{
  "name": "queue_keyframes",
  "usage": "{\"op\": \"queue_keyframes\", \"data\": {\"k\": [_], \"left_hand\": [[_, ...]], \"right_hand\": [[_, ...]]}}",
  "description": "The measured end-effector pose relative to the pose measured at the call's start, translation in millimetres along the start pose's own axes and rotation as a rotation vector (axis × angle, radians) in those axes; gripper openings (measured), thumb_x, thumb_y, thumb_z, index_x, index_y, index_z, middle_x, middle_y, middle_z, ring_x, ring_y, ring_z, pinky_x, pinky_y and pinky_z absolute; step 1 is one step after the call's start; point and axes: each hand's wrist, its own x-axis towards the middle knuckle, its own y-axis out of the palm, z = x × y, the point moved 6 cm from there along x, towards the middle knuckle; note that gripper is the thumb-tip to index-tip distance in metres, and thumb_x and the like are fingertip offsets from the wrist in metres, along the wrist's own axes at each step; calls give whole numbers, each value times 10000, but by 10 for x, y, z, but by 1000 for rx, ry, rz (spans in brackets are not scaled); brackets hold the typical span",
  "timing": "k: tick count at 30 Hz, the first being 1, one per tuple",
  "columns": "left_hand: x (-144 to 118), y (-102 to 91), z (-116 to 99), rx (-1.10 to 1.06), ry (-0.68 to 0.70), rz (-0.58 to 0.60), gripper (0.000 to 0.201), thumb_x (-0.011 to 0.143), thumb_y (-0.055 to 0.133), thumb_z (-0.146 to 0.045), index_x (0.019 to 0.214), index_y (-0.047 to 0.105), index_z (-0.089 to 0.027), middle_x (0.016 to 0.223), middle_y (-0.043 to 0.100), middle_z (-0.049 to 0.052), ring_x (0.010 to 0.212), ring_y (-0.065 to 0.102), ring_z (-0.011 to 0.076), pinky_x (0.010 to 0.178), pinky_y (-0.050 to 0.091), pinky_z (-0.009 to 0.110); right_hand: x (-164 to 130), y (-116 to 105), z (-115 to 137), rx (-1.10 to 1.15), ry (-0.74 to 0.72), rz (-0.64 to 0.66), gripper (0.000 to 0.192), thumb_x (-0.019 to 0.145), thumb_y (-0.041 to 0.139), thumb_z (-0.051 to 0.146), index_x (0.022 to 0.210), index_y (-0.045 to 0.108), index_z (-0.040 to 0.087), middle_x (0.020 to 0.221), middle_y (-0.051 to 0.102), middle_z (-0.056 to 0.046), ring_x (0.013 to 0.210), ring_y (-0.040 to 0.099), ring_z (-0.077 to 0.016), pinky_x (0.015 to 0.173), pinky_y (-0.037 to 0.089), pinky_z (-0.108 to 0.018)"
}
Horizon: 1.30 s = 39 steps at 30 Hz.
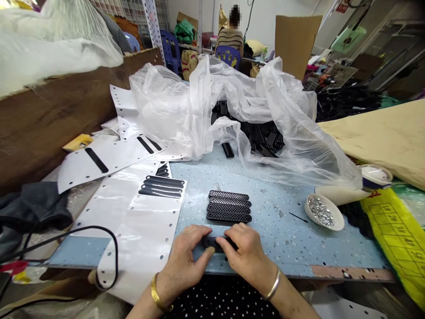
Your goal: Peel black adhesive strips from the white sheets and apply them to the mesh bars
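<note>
Near the table's front edge, my left hand (pixel 188 253) and my right hand (pixel 246 248) hold a short black strip (pixel 210 242) with a rounded end. My left thumb and fingers are at its left end; my right thumb presses on top, and the right end is hidden under that hand. Just beyond my fingers lie several black strips (pixel 229 207) with a crosshatched face, side by side in a row. To the left, a white sheet (pixel 139 221) with holes along its edges carries several smooth black stickers (pixel 162 186) of similar long shape.
A big clear plastic bag (pixel 172 115) lies across the back, with many black pieces (pixel 262 137) inside. At right stand a white bowl (pixel 338 217) of small silvery bits and a thin black stick (pixel 298 217). A black cable (pixel 114 239) loops at left. Behind, a person (pixel 229 37) sits.
</note>
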Motion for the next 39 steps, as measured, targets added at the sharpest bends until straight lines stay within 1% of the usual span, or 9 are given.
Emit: {"op": "queue_keyframes", "data": {"k": [5,8,10,12,16,24,31,35,39], "left_hand": [[34,75,15,-19,16,13,159,804,596,-155,951,645,-190,876,700,74,826,647,227,752,552,417],[-6,50,68,-18,-29,16,287,753,643,-145,1037,635,-191,959,706,75,880,659,228,784,556,397],[-61,5,90,20,-68,-36,412,737,668,-169,1143,597,-183,1016,697,87,892,662,227,786,558,385],[-121,-34,88,103,-96,-126,399,784,643,-207,1174,576,-159,934,691,86,800,658,209,720,558,363],[-159,27,17,307,-60,-184,218,898,533,-264,1028,630,-119,694,620,53,632,592,193,606,503,346],[-64,141,81,317,-141,10,316,939,450,-285,735,672,-192,625,600,29,598,573,173,577,432,289],[-87,21,163,265,-284,-98,400,965,387,-294,637,584,-179,555,572,2,515,547,139,525,394,252],[-62,48,67,262,-202,-85,268,941,446,-286,815,661,-189,662,633,19,614,594,164,596,440,269],[-80,133,-14,380,-74,-50,331,940,413,-231,694,628,-180,598,560,28,599,547,184,591,425,302]], "right_hand": [[27,44,-6,-105,31,14,293,850,641,347,613,627,175,664,616,-55,666,533,-191,616,352,-306],[49,36,-13,-100,26,17,274,870,611,287,623,637,172,660,617,-45,652,529,-173,626,352,-296],[54,36,-14,-90,19,16,267,876,596,257,629,642,168,656,615,-46,647,528,-169,635,354,-296],[47,37,-9,-78,9,5,287,885,582,262,620,640,168,650,606,-47,646,521,-168,636,352,-295],[10,40,3,-64,-15,-29,340,911,539,261,593,620,172,640,582,-46,646,507,-164,625,339,-290],[-13,73,-18,-42,-36,-58,369,915,535,251,562,597,166,635,574,-47,634,492,-155,618,336,-283],[-24,71,-40,-85,-19,-46,323,894,574,242,582,619,171,647,584,-40,648,504,-153,625,338,-278],[-9,74,-7,-134,-11,-5,313,904,564,241,605,625,174,669,598,-43,668,518,-162,647,345,-290],[26,88,39,-174,-2,13,304,903,586,304,629,630,182,696,613,-42,698,533,-177,657,351,-304]]}}
